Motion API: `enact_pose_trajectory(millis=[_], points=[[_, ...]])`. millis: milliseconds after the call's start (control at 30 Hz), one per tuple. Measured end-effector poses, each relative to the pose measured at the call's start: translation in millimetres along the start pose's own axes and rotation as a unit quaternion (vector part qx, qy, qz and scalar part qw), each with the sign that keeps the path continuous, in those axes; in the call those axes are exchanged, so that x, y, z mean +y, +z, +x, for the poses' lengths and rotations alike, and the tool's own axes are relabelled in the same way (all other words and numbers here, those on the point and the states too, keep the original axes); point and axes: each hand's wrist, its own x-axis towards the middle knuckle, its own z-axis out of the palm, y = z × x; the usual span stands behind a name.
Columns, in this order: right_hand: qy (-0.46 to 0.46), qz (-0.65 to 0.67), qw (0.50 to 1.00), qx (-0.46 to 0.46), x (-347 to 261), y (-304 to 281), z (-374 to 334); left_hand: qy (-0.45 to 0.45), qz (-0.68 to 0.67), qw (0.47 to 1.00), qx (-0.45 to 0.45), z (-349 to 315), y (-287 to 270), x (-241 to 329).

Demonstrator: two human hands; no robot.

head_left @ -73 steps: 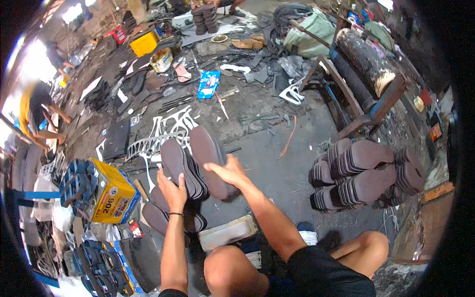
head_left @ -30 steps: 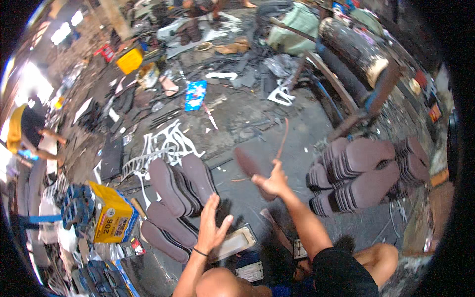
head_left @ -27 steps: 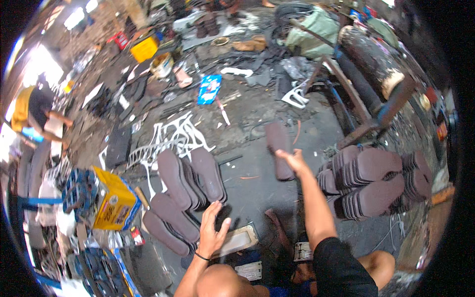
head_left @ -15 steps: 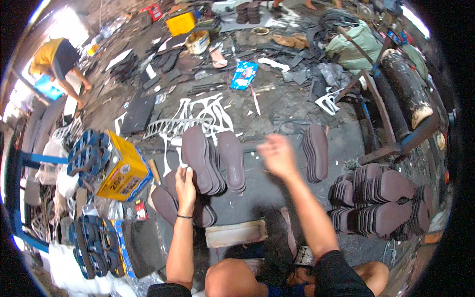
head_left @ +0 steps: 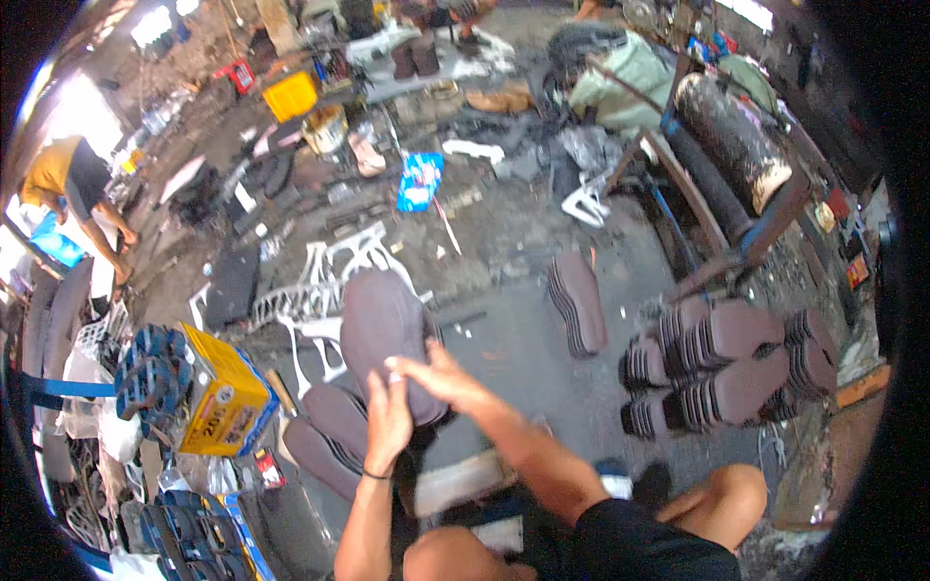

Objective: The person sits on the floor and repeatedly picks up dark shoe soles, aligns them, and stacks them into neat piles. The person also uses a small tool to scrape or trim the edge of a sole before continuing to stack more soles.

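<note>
A stack of dark brown shoe soles (head_left: 383, 310) stands tilted in front of me, between both hands. My left hand (head_left: 389, 426) grips its near left edge, fingers pointing up along it. My right hand (head_left: 438, 376) closes on its right side, thumb reaching toward the left fingertips. The undersides of both hands' grips are hidden. Just left of the stack, more brown soles (head_left: 334, 416) lie in overlapping piles near my left wrist. Farther right, a small stack of soles (head_left: 578, 302) lies apart on the dark mat.
Several piles of soles (head_left: 741, 363) sit at the right. White cut-out scraps (head_left: 334, 257) lie beyond the stack. A yellow box (head_left: 225, 402) with blue sandals (head_left: 155, 373) stands left. A pale block (head_left: 460, 482) lies by my knee; a metal frame (head_left: 693, 194) stands far right. Another person (head_left: 82, 184) bends at far left.
My right hand has come left and closed on the stack my left hand was touching. The separate soles just right of that stack no longer show apart. The view has shifted.
</note>
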Motion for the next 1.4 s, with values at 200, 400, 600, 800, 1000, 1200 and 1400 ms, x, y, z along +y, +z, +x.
enact_pose_trajectory(millis=[200,400,600,800,1000,1200,1400], points=[[-0.009,-0.509,0.83,0.23,75,-106,-54,0.148,0.041,0.988,-0.028,1,48,7],[-0.161,-0.413,0.851,0.281,141,-121,-60,0.407,0.206,0.89,-0.024,18,62,92],[-0.272,-0.332,0.872,0.235,167,-123,-50,0.413,0.24,0.855,-0.204,24,106,48],[-0.083,-0.584,0.78,0.21,142,-136,-71,0.334,0.224,0.91,-0.101,54,85,41],[-0.227,-0.399,0.857,0.235,140,-135,-70,0.407,0.224,0.871,-0.161,39,92,73],[-0.163,-0.44,0.868,0.165,131,-140,-60,0.377,0.259,0.867,-0.2,30,91,42],[0.017,-0.522,0.843,0.125,128,-150,-59,0.219,0.117,0.967,-0.065,11,115,-21]])
